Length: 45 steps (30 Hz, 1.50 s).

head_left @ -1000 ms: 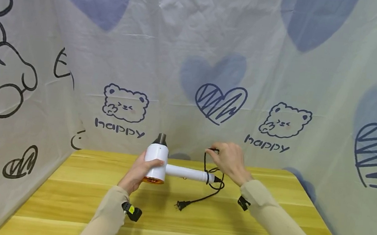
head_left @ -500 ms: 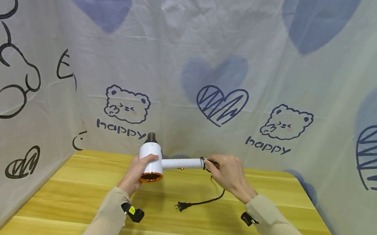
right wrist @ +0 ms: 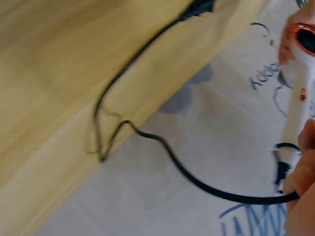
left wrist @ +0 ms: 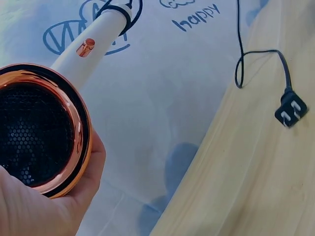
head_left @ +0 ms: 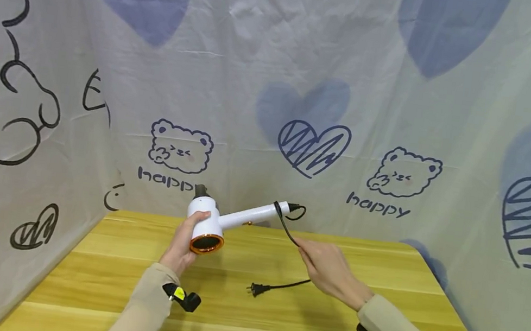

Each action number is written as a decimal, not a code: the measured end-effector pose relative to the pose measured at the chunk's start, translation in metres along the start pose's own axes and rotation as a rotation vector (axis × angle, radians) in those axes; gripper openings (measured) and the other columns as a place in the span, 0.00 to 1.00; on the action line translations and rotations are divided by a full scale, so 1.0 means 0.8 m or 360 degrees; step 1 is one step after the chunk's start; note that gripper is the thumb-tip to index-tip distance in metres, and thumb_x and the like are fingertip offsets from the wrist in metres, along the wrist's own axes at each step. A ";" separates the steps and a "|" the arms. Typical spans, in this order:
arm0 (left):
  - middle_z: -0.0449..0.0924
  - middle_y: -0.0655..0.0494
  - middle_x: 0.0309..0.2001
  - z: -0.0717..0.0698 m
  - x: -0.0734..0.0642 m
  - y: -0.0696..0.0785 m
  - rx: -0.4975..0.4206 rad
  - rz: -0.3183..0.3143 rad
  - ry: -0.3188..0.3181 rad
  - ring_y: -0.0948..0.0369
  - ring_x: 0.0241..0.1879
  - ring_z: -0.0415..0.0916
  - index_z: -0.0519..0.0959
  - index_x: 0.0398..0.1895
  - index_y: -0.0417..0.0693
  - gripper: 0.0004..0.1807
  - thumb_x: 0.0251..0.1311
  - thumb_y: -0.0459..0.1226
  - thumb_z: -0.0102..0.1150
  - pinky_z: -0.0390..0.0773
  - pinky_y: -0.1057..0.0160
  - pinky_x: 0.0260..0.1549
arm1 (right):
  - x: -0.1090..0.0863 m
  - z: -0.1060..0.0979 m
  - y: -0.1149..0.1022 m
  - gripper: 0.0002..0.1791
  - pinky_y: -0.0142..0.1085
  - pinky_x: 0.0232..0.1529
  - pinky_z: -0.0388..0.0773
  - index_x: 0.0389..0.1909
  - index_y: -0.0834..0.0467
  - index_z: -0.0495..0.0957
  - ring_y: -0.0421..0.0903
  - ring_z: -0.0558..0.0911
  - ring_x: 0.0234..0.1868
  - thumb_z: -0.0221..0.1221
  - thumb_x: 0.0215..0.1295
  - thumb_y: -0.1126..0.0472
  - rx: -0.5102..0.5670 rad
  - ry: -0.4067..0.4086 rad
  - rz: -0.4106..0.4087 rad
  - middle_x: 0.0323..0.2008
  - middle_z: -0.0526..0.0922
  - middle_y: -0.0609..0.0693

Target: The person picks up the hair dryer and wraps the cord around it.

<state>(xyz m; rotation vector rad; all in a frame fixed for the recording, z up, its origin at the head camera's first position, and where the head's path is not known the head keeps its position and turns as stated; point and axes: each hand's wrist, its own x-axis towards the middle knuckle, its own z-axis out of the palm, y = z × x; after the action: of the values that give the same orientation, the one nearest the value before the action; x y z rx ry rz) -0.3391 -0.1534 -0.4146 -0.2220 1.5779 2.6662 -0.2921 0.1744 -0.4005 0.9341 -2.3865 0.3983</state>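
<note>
One cord (right wrist: 246, 199) partly round one handle (head_left: 260, 212)

Behind the hair dryer (head_left: 234, 220), a pale fabric backdrop (head_left: 250, 38) with blue hearts, line-drawn bears and the word "happy". Below the hair dryer, a wood-grain table (head_left: 237, 326), seemingly not in contact with it. Held up toward the table's far edge, on a slant, handle end higher than barrel.

By judgement, cord work only partly complete: roughly one turn in place round the handle, near its tail end. Remaining: the longer stretch beyond the right grip (head_left: 329, 268), outside any wrap and slack. Winding or unwinding: cannot tell.

In looks, a glossy white barrel, slim white handle and dark nozzle (head_left: 201, 191) on the far side; on the near side, a copper-coloured rim (left wrist: 74, 115) around dark honeycomb mesh.

To the left of the hair dryer, the left grip (head_left: 184, 238), closed around the barrel. To the right of the hair dryer and a little nearer, the right grip, pinching the cord just off the handle. Nearer than the hair dryer, below the handle, a black two-pin plug (left wrist: 291, 109), free of both grips. Smallest, on the hair dryer's handle, a copper-coloured button (left wrist: 85, 47).
</note>
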 end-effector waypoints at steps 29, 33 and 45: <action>0.69 0.50 0.51 -0.007 -0.008 0.004 -0.0294 -0.0330 -0.0594 0.53 0.41 0.78 0.48 0.67 0.50 0.27 0.69 0.46 0.40 0.82 0.59 0.42 | -0.004 0.034 0.111 0.18 0.29 0.26 0.64 0.41 0.52 0.86 0.40 0.67 0.24 0.49 0.76 0.50 0.1036 -0.0935 0.0779 0.30 0.83 0.59; 0.71 0.51 0.50 -0.003 -0.008 -0.003 -0.0211 -0.0385 -0.0630 0.54 0.41 0.78 0.47 0.67 0.47 0.30 0.69 0.47 0.42 0.83 0.60 0.43 | 0.001 0.034 0.116 0.18 0.32 0.26 0.61 0.29 0.53 0.87 0.40 0.67 0.27 0.54 0.73 0.50 0.0894 -0.0798 0.0897 0.32 0.87 0.51; 0.76 0.49 0.45 -0.005 -0.006 -0.012 0.0231 -0.0339 -0.0590 0.54 0.39 0.82 0.50 0.68 0.37 0.35 0.65 0.46 0.48 0.84 0.60 0.39 | 0.034 0.015 0.129 0.14 0.33 0.21 0.66 0.38 0.60 0.86 0.40 0.65 0.16 0.53 0.73 0.58 0.0430 -0.0538 0.0714 0.28 0.84 0.52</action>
<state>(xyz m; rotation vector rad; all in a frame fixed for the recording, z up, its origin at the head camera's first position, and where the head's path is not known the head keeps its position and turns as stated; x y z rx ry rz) -0.3329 -0.1522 -0.4242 0.0995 1.5212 2.2595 -0.3849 0.2284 -0.4017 0.6008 -2.9110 0.8021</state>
